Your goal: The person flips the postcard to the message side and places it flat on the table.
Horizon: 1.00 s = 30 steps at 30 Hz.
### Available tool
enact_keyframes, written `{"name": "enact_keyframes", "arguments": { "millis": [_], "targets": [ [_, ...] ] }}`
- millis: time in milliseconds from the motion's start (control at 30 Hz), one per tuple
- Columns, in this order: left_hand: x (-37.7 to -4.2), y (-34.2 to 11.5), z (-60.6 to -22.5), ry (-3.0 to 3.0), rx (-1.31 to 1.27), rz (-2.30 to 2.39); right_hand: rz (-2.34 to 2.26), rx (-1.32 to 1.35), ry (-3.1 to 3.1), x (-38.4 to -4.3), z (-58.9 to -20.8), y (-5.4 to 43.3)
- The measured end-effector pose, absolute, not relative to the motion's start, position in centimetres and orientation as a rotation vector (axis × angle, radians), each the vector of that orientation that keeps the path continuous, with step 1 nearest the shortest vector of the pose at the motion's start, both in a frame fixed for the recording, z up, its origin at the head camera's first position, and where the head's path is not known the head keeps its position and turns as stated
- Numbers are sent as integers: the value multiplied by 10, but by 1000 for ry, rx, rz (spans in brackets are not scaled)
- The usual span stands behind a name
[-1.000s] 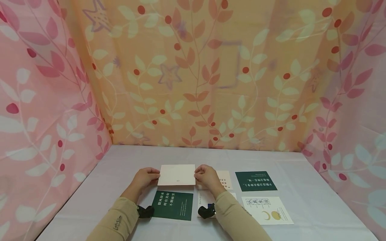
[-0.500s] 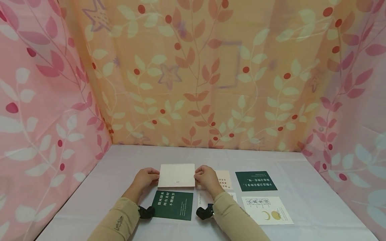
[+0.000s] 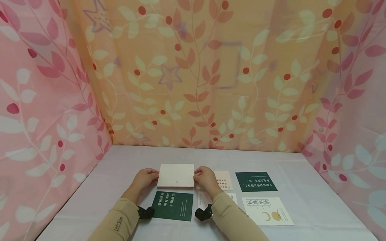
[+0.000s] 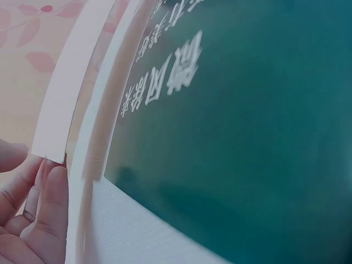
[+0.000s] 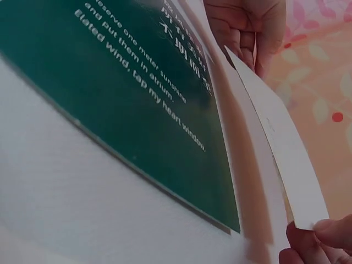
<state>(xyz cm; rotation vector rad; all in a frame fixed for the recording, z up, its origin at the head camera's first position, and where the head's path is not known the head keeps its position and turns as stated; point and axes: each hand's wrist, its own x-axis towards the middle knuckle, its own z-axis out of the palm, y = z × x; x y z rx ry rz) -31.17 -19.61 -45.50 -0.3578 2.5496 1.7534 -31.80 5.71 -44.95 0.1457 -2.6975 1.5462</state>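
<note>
A cream-white card [image 3: 176, 175] with a tiny mark near its lower edge is held by both hands at the back of the table's middle. At its left edge my left hand [image 3: 144, 180] pinches it between thumb and fingers. The right edge is pinched by my right hand [image 3: 208, 180]. In both wrist views the card [image 4: 71, 82] stands a little above the white cloth. Just in front of it lies a dark green card [image 3: 173, 206] printed with white writing. Beneath and behind my right hand, a pale pink card [image 3: 223, 180] and a white card [image 3: 233, 197] are partly hidden.
On the right lie another green card [image 3: 256, 181] and a white card with a yellow moon design [image 3: 268, 211]. White cloth [image 3: 126, 157] covers the table. Patterned curtains [image 3: 199, 83] enclose the back and both sides. Black wrist cameras [image 3: 146, 212] are strapped to both wrists.
The held card has shifted very slightly left, and its near edge sits a touch closer to the green card. My right hand has edged left with it; both grips look the same.
</note>
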Motion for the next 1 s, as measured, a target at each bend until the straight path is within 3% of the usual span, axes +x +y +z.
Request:
{"name": "enact_keyframes", "arguments": {
  "millis": [1000],
  "targets": [
    [-317,-197,-459,2488,-402,1730,1718,110,-2821,-316,-454,58]
  ]
}}
